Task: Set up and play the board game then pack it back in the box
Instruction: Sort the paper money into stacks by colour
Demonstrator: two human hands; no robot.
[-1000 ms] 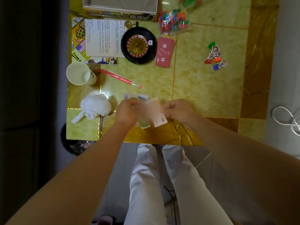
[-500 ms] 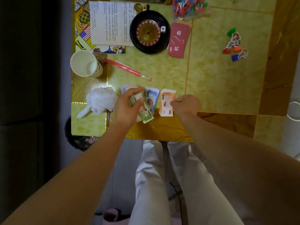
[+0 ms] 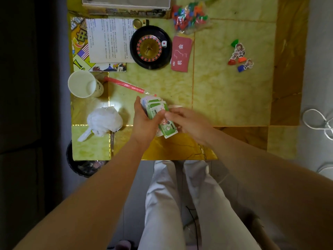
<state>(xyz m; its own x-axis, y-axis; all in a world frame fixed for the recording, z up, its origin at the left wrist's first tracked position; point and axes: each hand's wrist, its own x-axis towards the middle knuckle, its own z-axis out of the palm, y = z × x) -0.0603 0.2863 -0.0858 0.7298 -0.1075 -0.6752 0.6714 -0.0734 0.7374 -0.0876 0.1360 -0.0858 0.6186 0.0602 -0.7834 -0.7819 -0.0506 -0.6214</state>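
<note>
My left hand [image 3: 146, 121] grips a fanned stack of play-money notes [image 3: 156, 109], mostly green, over the near middle of the table. My right hand [image 3: 189, 121] pinches a green note [image 3: 168, 129] at the stack's lower right edge. Further back lie the black roulette wheel [image 3: 150, 47], a red card deck [image 3: 181, 54], a rules sheet [image 3: 110, 39] on the folded game board [image 3: 79, 42], a bag of coloured plastic pieces [image 3: 190, 16], several character pawns [image 3: 238, 55] and the game box [image 3: 126, 5] at the far edge.
A white paper cup [image 3: 83, 84] and a red wrapped straw [image 3: 128, 85] sit at the left. A crumpled white plastic bag [image 3: 103, 120] lies near the left front corner. A dark bin [image 3: 81, 166] stands below the table's left edge. White cable [image 3: 317, 121] lies on the floor at right.
The blue and orange notes that lay on the table are no longer seen there. My right hand has moved left from the table onto the green notes in my left hand.
</note>
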